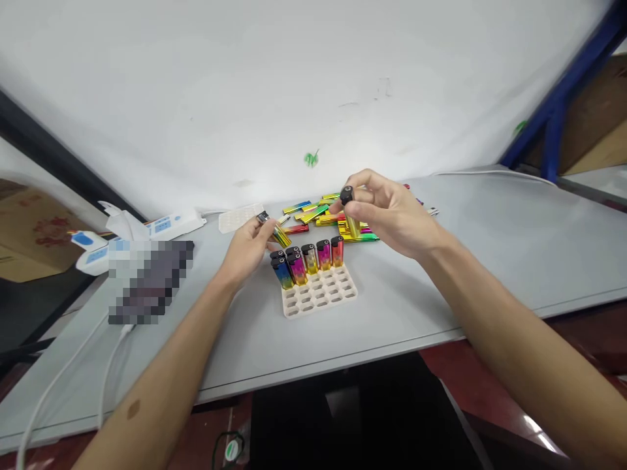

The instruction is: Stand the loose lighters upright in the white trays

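My left hand [245, 248] pinches a gold lighter [279, 235] with a dark top, tilted beside the tray's far left corner. Between the fingers of my right hand [386, 212] is another lighter [349, 199], black-topped with a yellow body, raised just behind the tray. The white tray [321, 301] has rows of slots. Several lighters stand upright in its far rows, among them a blue one [283, 273], a purple one [296, 269] and a red one [337, 252]. Behind them lies a pile of shiny coloured lighter sleeves [313, 213], partly hidden by my right hand.
A second white slotted tray [240, 218] lies at the back by the wall. On the left are a power strip [171, 224], a pixelated dark object [151, 282] and white cables [112, 359]. The table's front edge [343, 360] runs below the tray.
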### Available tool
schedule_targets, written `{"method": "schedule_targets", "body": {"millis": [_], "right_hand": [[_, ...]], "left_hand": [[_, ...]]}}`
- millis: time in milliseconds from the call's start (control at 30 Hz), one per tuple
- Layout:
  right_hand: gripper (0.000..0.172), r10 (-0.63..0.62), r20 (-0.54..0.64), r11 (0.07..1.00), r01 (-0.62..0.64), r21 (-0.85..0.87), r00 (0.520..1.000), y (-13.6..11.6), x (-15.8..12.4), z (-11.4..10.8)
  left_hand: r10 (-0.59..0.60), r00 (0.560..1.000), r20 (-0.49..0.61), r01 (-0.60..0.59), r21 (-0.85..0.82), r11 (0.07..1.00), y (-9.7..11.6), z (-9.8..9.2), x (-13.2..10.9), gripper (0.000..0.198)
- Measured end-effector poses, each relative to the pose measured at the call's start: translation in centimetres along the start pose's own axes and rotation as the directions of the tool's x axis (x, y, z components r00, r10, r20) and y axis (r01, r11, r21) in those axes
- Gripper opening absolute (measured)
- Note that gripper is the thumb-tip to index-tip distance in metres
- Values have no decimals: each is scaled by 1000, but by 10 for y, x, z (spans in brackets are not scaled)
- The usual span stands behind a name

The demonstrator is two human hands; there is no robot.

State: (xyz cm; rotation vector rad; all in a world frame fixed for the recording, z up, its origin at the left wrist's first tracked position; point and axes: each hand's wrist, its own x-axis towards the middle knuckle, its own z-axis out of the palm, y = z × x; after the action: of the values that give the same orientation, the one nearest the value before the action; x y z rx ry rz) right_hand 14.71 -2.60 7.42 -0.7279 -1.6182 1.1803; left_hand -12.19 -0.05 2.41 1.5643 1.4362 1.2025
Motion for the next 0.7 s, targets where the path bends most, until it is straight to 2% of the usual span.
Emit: {"method": "schedule_targets", "body": {"millis": [133,267,367,467,600,700], "right_hand": [[36,3,76,1000,-1,-24,997,1,-4,13],[26,-138,141,961,167,-221,980,9,-7,26],[20,-233,184,861,290,-418,955,14,-9,32],[20,-285,231,758,366,-540,930,17,-11,37],[20,-331,247,630,409,-660,911,21,-13,44],[21,-380,241,570,431,-699,893,24,-14,48]], "left_hand": [[47,997,58,-49,31,998,2,0,-4,41],[73,987,141,-78,36,996,1,0,-6,49],[97,983,157,-105,44,993,0,0,-6,48],[97,982,163,-109,63,992,-1,1,-6,46],[91,975,204,-106,64,992,-1,2,-5,46],[84,969,234,-104,73,992,-1,2,-5,46]]}}
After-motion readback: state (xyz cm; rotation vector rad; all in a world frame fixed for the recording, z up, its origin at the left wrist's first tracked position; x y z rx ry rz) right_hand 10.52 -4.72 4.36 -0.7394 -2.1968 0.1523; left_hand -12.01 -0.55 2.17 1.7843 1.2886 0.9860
